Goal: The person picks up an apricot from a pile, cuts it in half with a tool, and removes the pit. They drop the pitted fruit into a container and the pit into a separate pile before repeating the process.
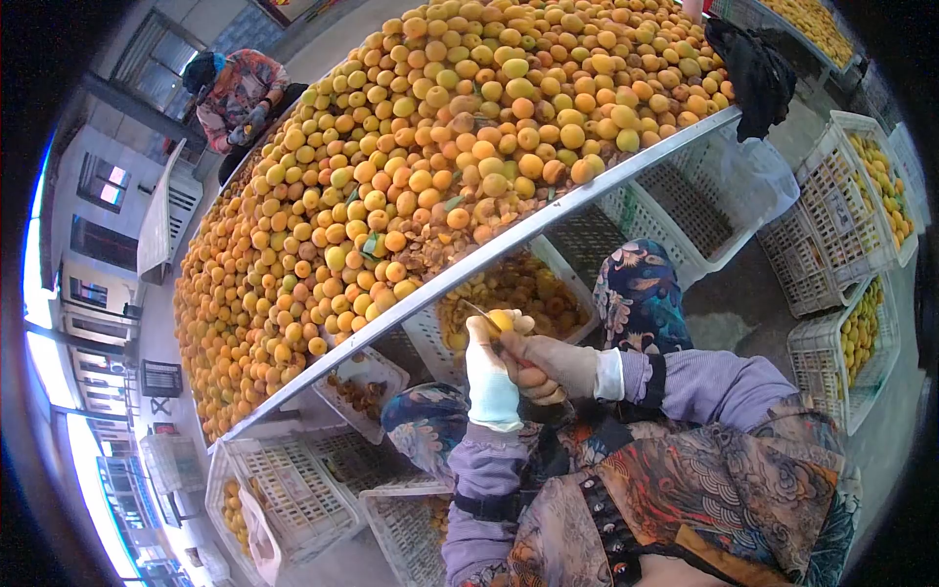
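Note:
My left hand [492, 367], in a whitish glove, is closed around a yellow apricot [503, 320] in front of my lap. Close against it, my gloved right hand [556, 364] is wrapped round a small knife [479, 311]. The thin blade lies at the apricot; whether it has cut in cannot be made out. Most of the handle is hidden by my fingers. Just beyond both hands, below the table edge, stands a white crate [424, 344] with cut apricot pieces [533, 293] in it.
A metal-edged table [469, 262] heaped with apricots [391, 166] fills the space ahead. White plastic crates stand at lower left [284, 489] and right [831, 230]. A black bag [753, 73] hangs at the table's corner. Another person [240, 93] works at the far left side.

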A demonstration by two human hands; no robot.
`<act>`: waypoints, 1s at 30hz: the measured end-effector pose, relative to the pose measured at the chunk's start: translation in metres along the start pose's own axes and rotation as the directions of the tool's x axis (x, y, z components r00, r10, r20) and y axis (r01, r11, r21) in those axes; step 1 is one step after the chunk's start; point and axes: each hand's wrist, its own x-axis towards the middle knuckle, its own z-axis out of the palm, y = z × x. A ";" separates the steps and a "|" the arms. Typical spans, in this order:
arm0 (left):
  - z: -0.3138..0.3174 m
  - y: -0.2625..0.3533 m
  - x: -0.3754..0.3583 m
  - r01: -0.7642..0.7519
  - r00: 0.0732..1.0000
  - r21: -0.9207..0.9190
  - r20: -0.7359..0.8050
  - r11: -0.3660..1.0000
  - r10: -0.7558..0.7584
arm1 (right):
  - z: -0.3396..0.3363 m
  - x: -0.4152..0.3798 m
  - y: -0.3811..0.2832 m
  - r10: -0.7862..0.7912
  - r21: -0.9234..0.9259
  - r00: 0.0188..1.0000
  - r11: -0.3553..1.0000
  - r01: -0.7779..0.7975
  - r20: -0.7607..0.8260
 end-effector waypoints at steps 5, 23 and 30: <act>-0.006 -0.001 -0.001 0.030 0.999 -0.058 0.013 0.998 -0.030 | -0.005 0.006 -0.001 -0.013 -0.022 1.000 1.000 0.014 0.013; -0.036 -0.004 0.009 -0.303 0.953 -0.079 -0.026 0.950 0.302 | 0.008 0.014 -0.031 -0.300 -0.390 0.894 0.907 0.159 -0.332; -0.008 0.012 -0.012 0.060 0.981 -0.349 0.193 0.935 0.009 | 0.034 0.001 -0.069 -0.653 -0.195 0.750 0.753 0.629 -0.103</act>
